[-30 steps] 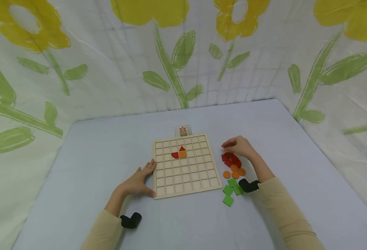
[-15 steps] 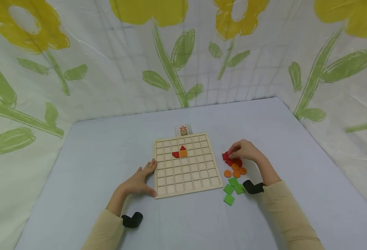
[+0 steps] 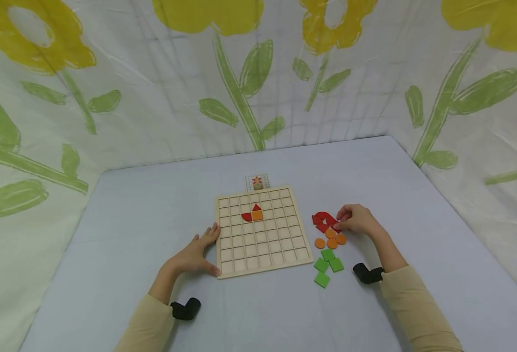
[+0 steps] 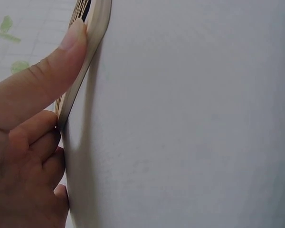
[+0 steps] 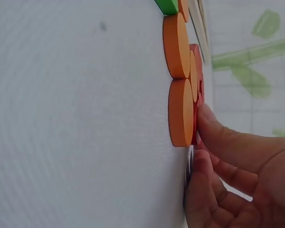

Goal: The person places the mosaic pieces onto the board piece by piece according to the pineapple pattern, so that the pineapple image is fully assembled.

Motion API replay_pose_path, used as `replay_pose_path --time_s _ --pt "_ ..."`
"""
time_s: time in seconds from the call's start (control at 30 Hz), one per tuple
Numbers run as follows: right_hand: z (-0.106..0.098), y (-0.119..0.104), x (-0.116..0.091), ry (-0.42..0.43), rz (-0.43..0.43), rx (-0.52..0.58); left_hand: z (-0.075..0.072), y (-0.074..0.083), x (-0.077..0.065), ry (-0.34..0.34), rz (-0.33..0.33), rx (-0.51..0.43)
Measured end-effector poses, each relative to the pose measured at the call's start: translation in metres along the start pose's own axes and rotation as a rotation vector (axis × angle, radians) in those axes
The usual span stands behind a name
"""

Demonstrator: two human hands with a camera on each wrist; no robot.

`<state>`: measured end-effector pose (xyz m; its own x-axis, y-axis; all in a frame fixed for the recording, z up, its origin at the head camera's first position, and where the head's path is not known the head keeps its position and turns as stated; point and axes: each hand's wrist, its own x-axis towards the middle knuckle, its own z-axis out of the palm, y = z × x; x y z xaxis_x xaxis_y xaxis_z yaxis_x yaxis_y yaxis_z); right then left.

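Observation:
A pale wooden grid board point(image 3: 258, 250) lies flat on the table, with a red quarter-round piece point(image 3: 246, 217), a red triangle point(image 3: 256, 207) and an orange square point(image 3: 257, 215) in its cells. My left hand point(image 3: 195, 255) spreads along the board's left side, thumb at the near corner and fingertips touching the edge. Right of the board, my right hand point(image 3: 356, 219) has thumb and forefinger at a red piece point(image 3: 336, 227), pinching its outer edge; its shape is partly hidden. Other red pieces point(image 3: 326, 215) cluster beside it. In the right wrist view, orange discs point(image 5: 181, 114) stand close to the thumb.
Several orange discs point(image 3: 319, 243) lie just nearer than the red pieces. Below them are several green squares point(image 3: 322, 279). A small pattern card point(image 3: 257, 182) sits behind the board's far edge. A flower-printed sheet point(image 3: 166, 112) hangs behind the white table point(image 3: 153, 205).
My right hand has come down from above the far side of the red pieces and shifted right and nearer, onto the cluster's right edge. My left hand and the board stay put.

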<state>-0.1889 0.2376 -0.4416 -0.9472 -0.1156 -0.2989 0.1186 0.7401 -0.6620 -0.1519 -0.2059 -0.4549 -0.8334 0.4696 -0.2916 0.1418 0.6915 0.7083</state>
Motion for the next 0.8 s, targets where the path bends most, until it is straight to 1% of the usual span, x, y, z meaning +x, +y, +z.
replay_pose_path --time_s 0.2,0.43,0.67,0.8 --pt "-0.0018 -0.0002 -0.0013 0.021 -0.028 -0.008 -0.0002 0.0003 0.0005 0.002 -0.003 -0.001" --pt "-0.0021 0.0002 -0.0065 0.01 -0.06 -0.012 0.0002 0.0007 0.001 0.0 0.001 -0.006" --pt "0.0032 -0.0032 -0.0084 0.046 -0.079 -0.067 0.0 0.0009 0.0006 0.001 -0.003 -0.006" --pt "0.003 -0.0046 -0.0072 0.07 -0.092 -0.05 0.0001 0.0009 0.0007 0.0 -0.002 -0.005"
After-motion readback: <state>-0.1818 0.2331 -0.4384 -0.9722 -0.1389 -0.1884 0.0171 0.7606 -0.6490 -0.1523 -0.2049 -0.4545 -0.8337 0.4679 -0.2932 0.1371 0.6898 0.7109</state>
